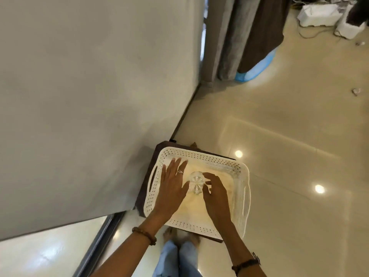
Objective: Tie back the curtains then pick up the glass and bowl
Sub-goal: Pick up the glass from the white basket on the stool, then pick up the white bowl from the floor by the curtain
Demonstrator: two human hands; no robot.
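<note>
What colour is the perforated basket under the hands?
White, seen in the head view: the basket has rows of small holes.

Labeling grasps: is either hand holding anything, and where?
Right hand pinches the glass at its side, inside the basket. Left hand is flat, fingers straight, holding nothing.

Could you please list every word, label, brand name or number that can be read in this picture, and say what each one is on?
There is no readable text anywhere in this view.
The white basket and the glass between the left hand and the right hand carry no visible print.
The white foam pieces on the floor at the top right show no legible marking.
</note>
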